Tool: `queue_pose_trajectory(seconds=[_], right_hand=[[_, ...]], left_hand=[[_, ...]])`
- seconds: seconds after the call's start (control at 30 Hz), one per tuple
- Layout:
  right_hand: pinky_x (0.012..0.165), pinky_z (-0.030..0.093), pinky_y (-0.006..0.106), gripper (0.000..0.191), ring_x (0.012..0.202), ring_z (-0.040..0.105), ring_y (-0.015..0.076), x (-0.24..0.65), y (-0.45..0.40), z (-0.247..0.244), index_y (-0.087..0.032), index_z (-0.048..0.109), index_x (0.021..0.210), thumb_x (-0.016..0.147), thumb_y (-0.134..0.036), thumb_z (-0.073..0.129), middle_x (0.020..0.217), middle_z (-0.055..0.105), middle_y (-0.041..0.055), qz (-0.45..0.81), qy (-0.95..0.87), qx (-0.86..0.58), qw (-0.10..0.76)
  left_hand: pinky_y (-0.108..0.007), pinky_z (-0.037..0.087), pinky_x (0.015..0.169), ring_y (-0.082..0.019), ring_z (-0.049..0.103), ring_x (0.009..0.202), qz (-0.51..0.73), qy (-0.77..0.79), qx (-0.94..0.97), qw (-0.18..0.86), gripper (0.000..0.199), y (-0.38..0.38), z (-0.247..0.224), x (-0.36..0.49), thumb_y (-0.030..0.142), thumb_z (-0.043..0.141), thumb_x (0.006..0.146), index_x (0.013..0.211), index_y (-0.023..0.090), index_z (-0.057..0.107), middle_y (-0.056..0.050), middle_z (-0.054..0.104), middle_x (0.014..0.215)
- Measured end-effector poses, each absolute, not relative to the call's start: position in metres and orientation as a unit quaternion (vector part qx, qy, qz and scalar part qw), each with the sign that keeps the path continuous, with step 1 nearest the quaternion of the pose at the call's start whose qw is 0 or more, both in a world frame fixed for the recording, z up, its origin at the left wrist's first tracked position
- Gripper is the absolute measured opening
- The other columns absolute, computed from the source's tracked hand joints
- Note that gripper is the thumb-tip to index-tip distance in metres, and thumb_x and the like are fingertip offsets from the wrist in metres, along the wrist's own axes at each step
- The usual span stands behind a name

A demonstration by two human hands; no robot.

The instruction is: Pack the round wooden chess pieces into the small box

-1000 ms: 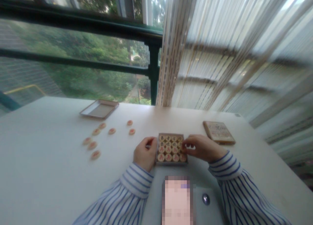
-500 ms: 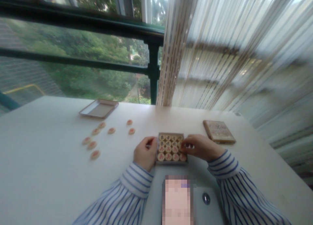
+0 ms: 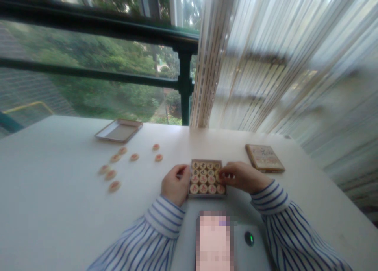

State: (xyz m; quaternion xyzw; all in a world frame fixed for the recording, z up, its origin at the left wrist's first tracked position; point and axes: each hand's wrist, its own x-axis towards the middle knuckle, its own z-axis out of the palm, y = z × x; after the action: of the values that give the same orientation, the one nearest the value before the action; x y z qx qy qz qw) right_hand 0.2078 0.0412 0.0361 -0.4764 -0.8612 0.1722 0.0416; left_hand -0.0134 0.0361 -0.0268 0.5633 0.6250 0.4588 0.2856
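A shallow open box (image 3: 206, 196) of Chinese chess pieces sits in front of me, with round wooden discs in rows. The far rows carry black characters, the near rows red ones. My left hand (image 3: 176, 184) is closed, its fingers curled against the box's left wall. At the right side of the box, my right hand (image 3: 240, 176) pinches a disc at the end of a middle row; the fingers partly cover it. Several loose chess pieces (image 3: 114, 185) with red marks lie spread on the table to the left.
An empty shallow lid or tray (image 3: 119, 130) lies at the far left of the white table (image 3: 59, 216). A flat printed box (image 3: 265, 158) is at the right. Close to me are a pixelated patch and a dark oval object (image 3: 249, 238). Railing and striped curtain stand behind.
Both hands stay almost where they were, at the two sides of the box. A green glow now shows on the dark oval object.
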Motion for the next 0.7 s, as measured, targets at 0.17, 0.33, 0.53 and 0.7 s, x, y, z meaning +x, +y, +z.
queue_pose_trajectory(seconds=[0.17,0.33,0.53,0.7], right_hand=[[0.061,0.037,0.022,0.026,0.066,0.054,0.0123,0.2098,0.0414,0.0364,-0.023,0.065,0.087,0.078,-0.042,0.050,0.075,0.062,0.0021,0.174,-0.861,-0.476,0.048],[0.062,0.038,0.022,0.025,0.068,0.055,0.0129,0.2102,0.0413,0.0370,-0.024,0.066,0.088,0.079,-0.040,0.050,0.076,0.063,0.0026,0.171,-0.859,-0.480,0.048],[0.064,0.038,0.023,0.023,0.068,0.055,0.0132,0.2088,0.0410,0.0369,-0.024,0.066,0.087,0.079,-0.037,0.050,0.076,0.064,0.0024,0.169,-0.861,-0.479,0.041],[0.066,0.038,0.023,0.022,0.072,0.056,0.0140,0.2078,0.0399,0.0393,-0.024,0.067,0.088,0.079,-0.034,0.050,0.079,0.065,0.0028,0.167,-0.861,-0.479,0.033]], left_hand=[[-0.026,0.047,0.062,-0.015,0.061,0.066,0.460,0.627,0.563,0.280,0.029,0.0370,-0.0291,-0.0134,0.042,0.050,0.073,0.082,0.018,0.063,-0.003,0.067,0.073],[-0.026,0.048,0.062,-0.015,0.061,0.066,0.447,0.630,0.573,0.273,0.031,0.0368,-0.0307,-0.0143,0.042,0.049,0.073,0.085,0.018,0.064,-0.003,0.068,0.074],[-0.027,0.048,0.063,-0.017,0.062,0.072,0.424,0.632,0.593,0.262,0.035,0.0370,-0.0325,-0.0149,0.043,0.048,0.074,0.092,0.018,0.065,-0.006,0.068,0.082],[-0.027,0.049,0.063,-0.017,0.062,0.071,0.423,0.632,0.593,0.263,0.035,0.0364,-0.0305,-0.0143,0.043,0.048,0.074,0.091,0.018,0.065,-0.006,0.068,0.082]])
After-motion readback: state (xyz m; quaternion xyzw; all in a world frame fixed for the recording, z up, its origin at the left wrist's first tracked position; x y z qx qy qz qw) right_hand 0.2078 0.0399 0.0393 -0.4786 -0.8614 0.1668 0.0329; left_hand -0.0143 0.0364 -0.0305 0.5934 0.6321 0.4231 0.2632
